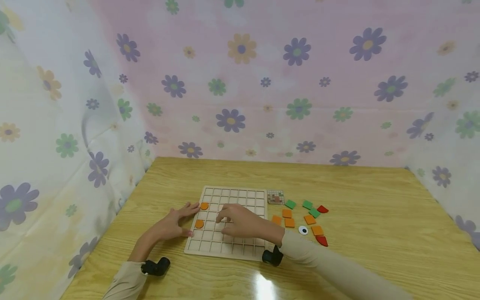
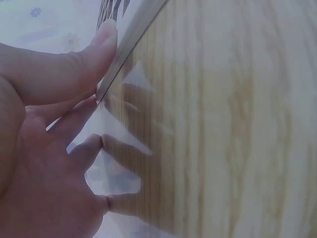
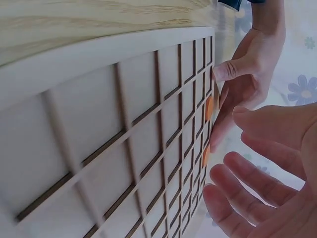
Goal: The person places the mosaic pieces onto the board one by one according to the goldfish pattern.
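Observation:
A pale wooden grid board (image 1: 215, 248) lies flat on the table. Two orange discs (image 1: 199, 224) sit in separate cells of its left column. My left hand (image 1: 172, 225) is spread at the board's left edge, and in the left wrist view its thumb (image 2: 101, 44) touches that edge. Over the middle of the grid is my right hand (image 1: 241, 221), fingers loosely bent. The right wrist view shows a gap between thumb and fingers (image 3: 242, 183) with nothing held there. Cells beneath the right hand are hidden in the head view.
Right of the board lie a small pattern card (image 1: 276, 197), several orange squares (image 1: 287, 213), green tiles (image 1: 290, 204), two red quarter-round pieces (image 1: 321, 241) and a white disc with a black dot (image 1: 303, 230). Flowered cloth (image 1: 262, 104) rises behind the wooden table (image 1: 375, 233).

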Demonstrator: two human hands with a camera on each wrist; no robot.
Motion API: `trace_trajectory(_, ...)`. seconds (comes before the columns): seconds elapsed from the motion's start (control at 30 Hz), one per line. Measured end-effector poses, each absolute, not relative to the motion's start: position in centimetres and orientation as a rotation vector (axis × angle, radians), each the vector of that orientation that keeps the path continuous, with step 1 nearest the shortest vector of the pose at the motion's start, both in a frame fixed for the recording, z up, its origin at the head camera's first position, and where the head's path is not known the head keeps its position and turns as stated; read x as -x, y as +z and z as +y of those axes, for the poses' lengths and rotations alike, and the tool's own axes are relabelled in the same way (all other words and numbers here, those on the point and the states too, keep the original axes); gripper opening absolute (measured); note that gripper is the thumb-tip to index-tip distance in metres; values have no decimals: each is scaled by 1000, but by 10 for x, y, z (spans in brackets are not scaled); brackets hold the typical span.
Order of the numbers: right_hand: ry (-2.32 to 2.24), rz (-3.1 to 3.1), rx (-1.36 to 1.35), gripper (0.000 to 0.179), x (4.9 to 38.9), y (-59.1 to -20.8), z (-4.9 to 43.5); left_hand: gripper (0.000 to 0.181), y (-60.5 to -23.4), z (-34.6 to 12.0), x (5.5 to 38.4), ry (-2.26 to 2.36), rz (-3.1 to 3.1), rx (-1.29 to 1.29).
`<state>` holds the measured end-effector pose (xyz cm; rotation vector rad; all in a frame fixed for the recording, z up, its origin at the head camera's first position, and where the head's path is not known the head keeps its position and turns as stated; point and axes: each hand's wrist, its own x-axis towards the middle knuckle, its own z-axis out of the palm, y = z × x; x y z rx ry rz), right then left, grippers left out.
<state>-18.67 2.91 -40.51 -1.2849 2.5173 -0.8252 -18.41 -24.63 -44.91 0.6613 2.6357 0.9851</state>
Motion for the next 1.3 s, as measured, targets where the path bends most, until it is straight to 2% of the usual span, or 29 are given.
trace_trajectory(1.3, -876, 2640, 1220, 15, 161, -419, 171, 81, -448, -247, 183, 1000, 2618, -701)
